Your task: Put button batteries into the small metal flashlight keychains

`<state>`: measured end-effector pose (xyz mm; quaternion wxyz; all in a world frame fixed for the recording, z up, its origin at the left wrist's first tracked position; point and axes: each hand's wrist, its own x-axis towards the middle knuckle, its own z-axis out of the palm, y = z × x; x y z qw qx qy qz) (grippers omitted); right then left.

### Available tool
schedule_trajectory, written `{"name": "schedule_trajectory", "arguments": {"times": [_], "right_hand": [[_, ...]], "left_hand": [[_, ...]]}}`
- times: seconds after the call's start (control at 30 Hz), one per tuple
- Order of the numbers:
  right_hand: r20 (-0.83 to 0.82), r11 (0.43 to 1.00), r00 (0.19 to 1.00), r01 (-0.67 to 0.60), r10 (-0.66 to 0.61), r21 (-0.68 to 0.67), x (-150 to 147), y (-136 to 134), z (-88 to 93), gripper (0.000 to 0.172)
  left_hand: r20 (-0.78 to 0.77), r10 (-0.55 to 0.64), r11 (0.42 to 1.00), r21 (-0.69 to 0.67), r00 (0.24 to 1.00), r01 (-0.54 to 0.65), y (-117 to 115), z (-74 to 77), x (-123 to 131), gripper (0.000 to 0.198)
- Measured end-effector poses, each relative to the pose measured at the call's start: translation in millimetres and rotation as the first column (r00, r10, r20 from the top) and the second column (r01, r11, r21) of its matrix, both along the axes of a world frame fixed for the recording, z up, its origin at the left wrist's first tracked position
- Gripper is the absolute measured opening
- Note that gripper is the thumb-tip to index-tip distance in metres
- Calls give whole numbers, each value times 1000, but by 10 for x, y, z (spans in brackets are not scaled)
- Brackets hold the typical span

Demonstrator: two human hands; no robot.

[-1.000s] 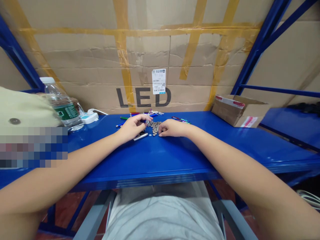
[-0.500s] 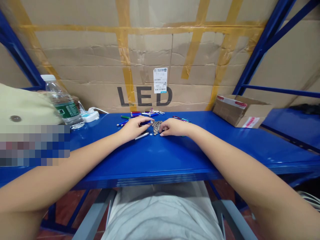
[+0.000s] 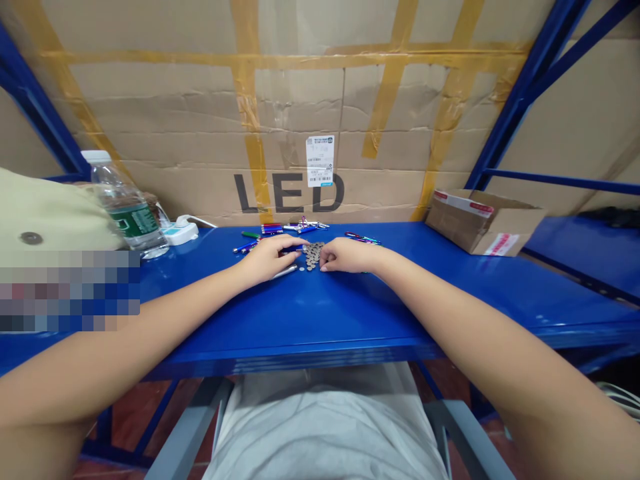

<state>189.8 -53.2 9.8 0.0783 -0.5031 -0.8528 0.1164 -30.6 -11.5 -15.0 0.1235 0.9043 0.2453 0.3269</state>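
Observation:
A cluster of small round coins (image 3: pixel 313 253) lies on the blue table between my two hands. My left hand (image 3: pixel 267 259) rests at their left side, its fingers stretched out and the thumb apart. Part of a blue pen shows between that thumb and the fingers. Beneath its edge lies a silver pen (image 3: pixel 287 271), partly covered. One lone coin (image 3: pixel 301 269) sits just off the cluster, towards me. My right hand (image 3: pixel 346 255) is at the coins' right edge with its fingers curled together; whatever is in the fingertips is hidden.
Behind my left hand lie several pens (image 3: pixel 313 229), and more colourful pens (image 3: pixel 363 238) lie behind the right. A water bottle (image 3: pixel 131 213) and a white power strip (image 3: pixel 181 233) stand at left, near a person's pale sleeve (image 3: pixel 55 207). An open cardboard box (image 3: pixel 465 223) sits at right.
My left hand has shifted slightly, covering more of the silver pen and showing more of the blue pen. My right hand stays at the coins with hardly any movement.

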Motion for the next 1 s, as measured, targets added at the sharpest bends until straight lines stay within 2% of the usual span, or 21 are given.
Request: {"name": "schedule_trajectory", "arguments": {"times": [0.37, 0.5, 0.67, 0.8, 1.0], "right_hand": [[-9, 999, 999, -43, 43, -24, 3, -56, 28, 10], [-215, 999, 976, -35, 41, 29, 27, -66, 71, 10], [-489, 991, 871, 7, 58, 130, -31, 36, -20, 20], [-586, 986, 801, -32, 124, 165, -83, 107, -117, 23], [-648, 992, 755, -27, 99, 120, -100, 109, -142, 24]], "left_hand": [[-7, -1, 1000, 5, 1000, 1, 2, -15, -7, 34], [3, 8, 1000, -7, 1000, -8, 5, -13, -6, 34], [16, 2, 994, -113, 1000, 0, -25, -10, 14, 36], [59, -18, 972, -233, 998, 32, -79, 3, 41, 40], [126, -44, 956, -284, 991, 79, -105, 11, 49, 41]]}}
